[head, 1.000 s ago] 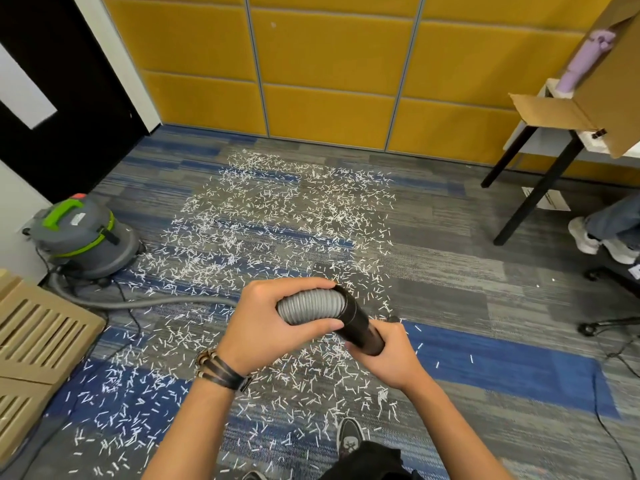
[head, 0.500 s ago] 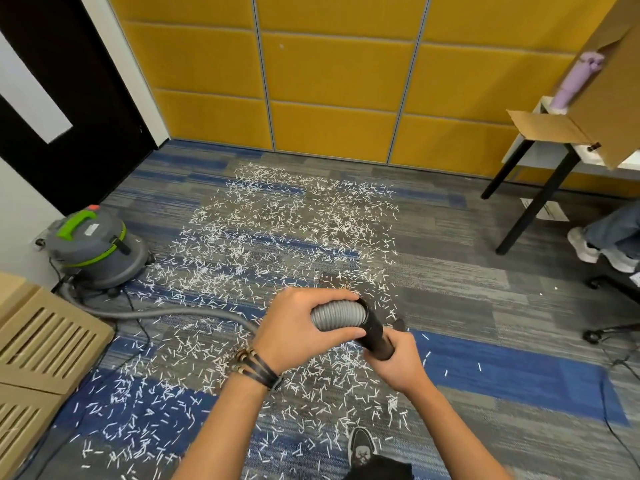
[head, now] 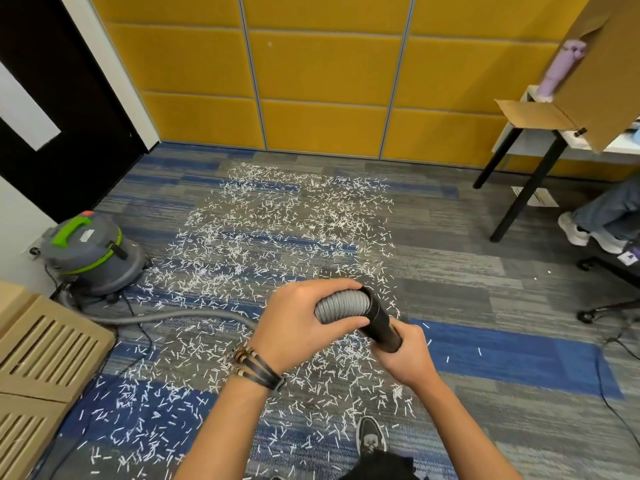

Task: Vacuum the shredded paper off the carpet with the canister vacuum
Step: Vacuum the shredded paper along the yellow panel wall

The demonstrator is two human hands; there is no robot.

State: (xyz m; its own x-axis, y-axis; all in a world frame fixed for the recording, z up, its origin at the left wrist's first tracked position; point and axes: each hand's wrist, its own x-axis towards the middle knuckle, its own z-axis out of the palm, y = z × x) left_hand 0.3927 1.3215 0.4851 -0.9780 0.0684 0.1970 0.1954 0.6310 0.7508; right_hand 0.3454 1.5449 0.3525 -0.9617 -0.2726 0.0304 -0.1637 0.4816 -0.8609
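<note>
Across the middle of the carpet (head: 467, 271), from near to far, the shredded paper (head: 277, 244) is strewn thickly, and none of it is judged cleared. The ribbed hose (head: 341, 306) is held above it, its black cuff (head: 381, 323) angled down to the right, and is trailed left to the canister vacuum (head: 90, 254). If the hose is bent hard at the cuff, the joint could be pulled apart; strips could be trodden in by the shoe (head: 370, 438). The left hand (head: 298, 327) is wrapped round the hose and the right hand (head: 408, 358) is closed round the cuff's lower end, both clamped, just apart
</note>
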